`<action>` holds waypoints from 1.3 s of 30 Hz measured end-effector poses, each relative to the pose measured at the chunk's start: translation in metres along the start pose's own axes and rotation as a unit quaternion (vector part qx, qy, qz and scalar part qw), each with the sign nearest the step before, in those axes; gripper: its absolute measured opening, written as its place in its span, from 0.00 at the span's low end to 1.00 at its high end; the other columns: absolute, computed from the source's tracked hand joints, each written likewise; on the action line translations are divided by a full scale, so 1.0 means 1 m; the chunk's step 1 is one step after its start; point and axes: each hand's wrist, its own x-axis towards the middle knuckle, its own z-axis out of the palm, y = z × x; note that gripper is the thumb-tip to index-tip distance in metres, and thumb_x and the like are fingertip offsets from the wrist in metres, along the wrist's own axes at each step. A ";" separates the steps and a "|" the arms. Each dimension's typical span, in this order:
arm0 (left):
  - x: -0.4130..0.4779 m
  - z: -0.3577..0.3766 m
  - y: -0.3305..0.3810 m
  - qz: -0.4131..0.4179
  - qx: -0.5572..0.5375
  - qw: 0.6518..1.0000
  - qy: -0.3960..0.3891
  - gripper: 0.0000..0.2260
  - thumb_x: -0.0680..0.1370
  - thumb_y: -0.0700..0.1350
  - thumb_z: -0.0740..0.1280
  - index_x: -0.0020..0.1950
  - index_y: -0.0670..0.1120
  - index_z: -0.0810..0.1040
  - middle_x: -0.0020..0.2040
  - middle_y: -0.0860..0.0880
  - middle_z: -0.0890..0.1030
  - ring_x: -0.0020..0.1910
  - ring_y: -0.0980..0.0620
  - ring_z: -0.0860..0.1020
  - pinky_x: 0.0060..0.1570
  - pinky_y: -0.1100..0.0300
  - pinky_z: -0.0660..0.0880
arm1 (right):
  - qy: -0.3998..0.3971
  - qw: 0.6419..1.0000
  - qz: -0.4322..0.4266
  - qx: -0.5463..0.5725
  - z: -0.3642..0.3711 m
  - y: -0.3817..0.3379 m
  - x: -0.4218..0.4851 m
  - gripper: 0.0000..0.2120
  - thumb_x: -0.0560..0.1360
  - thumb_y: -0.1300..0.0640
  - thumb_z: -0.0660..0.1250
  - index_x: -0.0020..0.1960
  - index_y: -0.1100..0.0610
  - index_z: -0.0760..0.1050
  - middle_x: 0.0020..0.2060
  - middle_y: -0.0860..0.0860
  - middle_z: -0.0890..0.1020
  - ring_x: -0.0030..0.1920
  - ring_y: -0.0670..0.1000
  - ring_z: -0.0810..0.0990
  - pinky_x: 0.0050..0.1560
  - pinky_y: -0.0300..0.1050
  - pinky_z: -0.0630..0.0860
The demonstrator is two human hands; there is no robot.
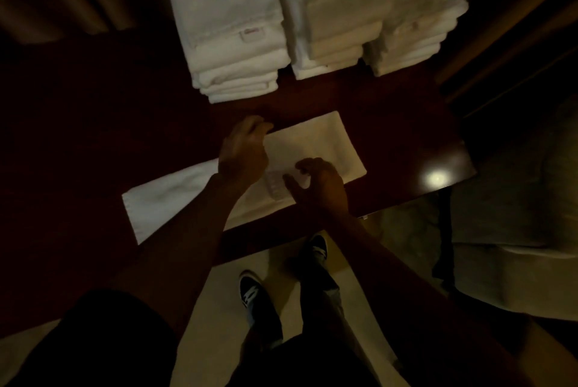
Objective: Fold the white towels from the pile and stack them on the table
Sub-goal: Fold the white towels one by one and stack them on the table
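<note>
A white towel (175,195) lies as a long strip across the dark wooden table (93,136), its right part folded over into a double layer (325,142). My left hand (242,148) pinches the folded layer's left edge near its far corner. My right hand (319,183) rests on the towel near the front edge, fingers curled over the fabric; whether it grips is unclear. Behind stand three stacks of folded white towels: one with a blue flower emblem (231,30), and two with red emblems (328,17), (413,20).
The table's right corner (450,174) catches a bright light spot. Beyond it on the right lies pale bedding or fabric (513,230). My feet in dark shoes (253,296) stand on a pale floor below the table's front edge. The scene is dim.
</note>
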 end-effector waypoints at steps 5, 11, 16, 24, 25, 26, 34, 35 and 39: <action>0.002 0.028 0.007 0.041 0.021 0.988 -0.145 0.30 0.78 0.59 0.59 0.75 0.43 0.68 0.76 0.42 0.68 0.75 0.41 0.65 0.69 0.39 0.66 | -0.002 0.984 0.074 -0.162 -0.004 0.021 0.022 0.42 0.74 0.32 0.64 0.79 0.55 0.59 0.79 0.58 0.58 0.79 0.61 0.54 0.74 0.63 0.59; -0.006 0.052 0.002 0.036 0.157 0.969 -0.187 0.38 0.78 0.67 0.48 0.82 0.46 0.51 0.82 0.46 0.51 0.80 0.45 0.51 0.71 0.33 0.55 | -0.072 0.972 0.104 -0.196 0.003 0.055 0.032 0.55 0.70 0.21 0.53 0.82 0.57 0.40 0.81 0.57 0.40 0.80 0.58 0.40 0.78 0.63 0.46; -0.003 0.051 0.002 0.024 0.151 0.967 -0.203 0.37 0.78 0.68 0.47 0.82 0.47 0.52 0.82 0.47 0.53 0.80 0.46 0.51 0.71 0.33 0.56 | -0.081 0.973 0.102 -0.189 0.005 0.055 0.041 0.56 0.69 0.20 0.51 0.81 0.56 0.39 0.80 0.56 0.39 0.80 0.58 0.38 0.77 0.64 0.43; -0.021 -0.003 -0.023 -0.019 0.098 0.987 -0.124 0.28 0.80 0.57 0.56 0.78 0.46 0.63 0.79 0.46 0.63 0.78 0.47 0.60 0.71 0.37 0.57 | -0.076 0.986 0.003 -0.146 -0.001 -0.005 0.036 0.42 0.78 0.35 0.61 0.82 0.54 0.48 0.81 0.55 0.47 0.81 0.58 0.44 0.77 0.62 0.49; -0.030 -0.013 -0.032 -0.023 0.101 0.988 -0.111 0.27 0.80 0.56 0.56 0.76 0.45 0.67 0.77 0.45 0.67 0.77 0.46 0.64 0.70 0.37 0.60 | -0.076 0.986 -0.025 -0.144 0.004 -0.015 0.033 0.41 0.77 0.36 0.63 0.81 0.54 0.52 0.81 0.55 0.51 0.80 0.59 0.48 0.76 0.63 0.53; -0.039 -0.022 -0.044 -0.034 0.105 0.989 -0.099 0.26 0.80 0.55 0.55 0.75 0.45 0.69 0.76 0.45 0.69 0.76 0.45 0.65 0.69 0.38 0.62 | -0.070 0.985 -0.057 -0.144 0.011 -0.026 0.029 0.39 0.77 0.38 0.65 0.80 0.54 0.57 0.80 0.56 0.56 0.80 0.61 0.53 0.74 0.63 0.59; -0.135 -0.094 -0.150 -0.201 0.096 0.971 -0.086 0.23 0.83 0.51 0.58 0.79 0.50 0.62 0.79 0.49 0.62 0.79 0.49 0.55 0.73 0.42 0.53 | -0.101 0.963 -0.210 -0.133 0.090 -0.109 -0.014 0.29 0.73 0.46 0.73 0.69 0.56 0.72 0.68 0.57 0.74 0.69 0.61 0.70 0.60 0.59 0.75; -0.145 -0.098 -0.160 -0.217 0.088 0.968 -0.085 0.24 0.83 0.51 0.58 0.79 0.51 0.61 0.79 0.50 0.61 0.79 0.48 0.55 0.73 0.41 0.53 | -0.113 0.958 -0.227 -0.134 0.098 -0.117 -0.022 0.27 0.73 0.47 0.73 0.69 0.57 0.73 0.67 0.57 0.75 0.68 0.61 0.71 0.59 0.58 0.75; -0.167 -0.098 -0.183 -0.255 0.048 0.961 -0.096 0.27 0.83 0.56 0.58 0.81 0.52 0.56 0.82 0.50 0.53 0.80 0.48 0.49 0.73 0.35 0.50 | -0.180 0.930 -0.285 -0.144 0.139 -0.130 -0.049 0.25 0.72 0.44 0.72 0.63 0.58 0.77 0.60 0.56 0.77 0.63 0.61 0.72 0.51 0.56 0.78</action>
